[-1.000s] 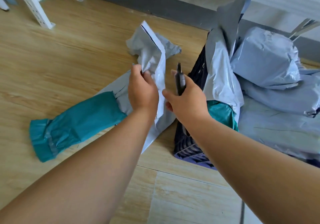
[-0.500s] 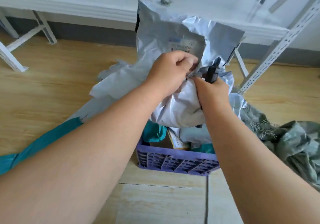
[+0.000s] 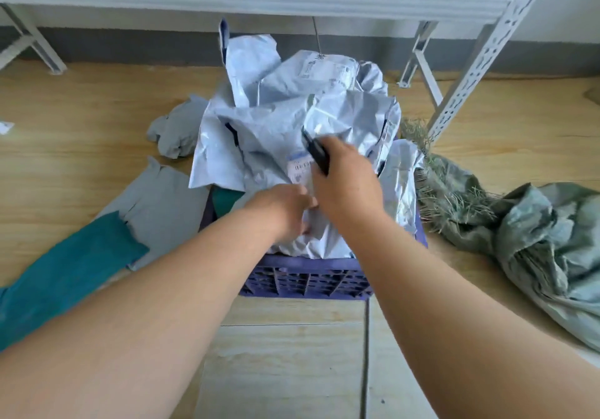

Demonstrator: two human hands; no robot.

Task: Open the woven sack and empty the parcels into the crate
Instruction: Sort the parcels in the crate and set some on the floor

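Note:
A purple plastic crate [image 3: 305, 277] stands on the floor in front of me, heaped with several grey plastic mailer parcels [image 3: 292, 116]. My left hand [image 3: 285, 212] presses down on the parcels at the crate's near side; its fingertips are hidden and blurred. My right hand [image 3: 347, 175] hovers over the heap and grips a black cutter [image 3: 316, 152] that points away from me. The grey-green woven sack [image 3: 532, 240] lies crumpled and limp on the floor to the right, its frayed mouth toward the crate.
On the floor left of the crate lie a teal parcel [image 3: 65, 272], a flat grey mailer [image 3: 159, 198] and a crumpled grey mailer [image 3: 177, 129]. White slotted shelving legs [image 3: 477, 58] and a shelf edge stand behind the crate.
The grey parcel I lifted from the left floor now lies on the crate's heap. My left hand has let go of it and dropped to the near side. The cutter stays in my right hand.

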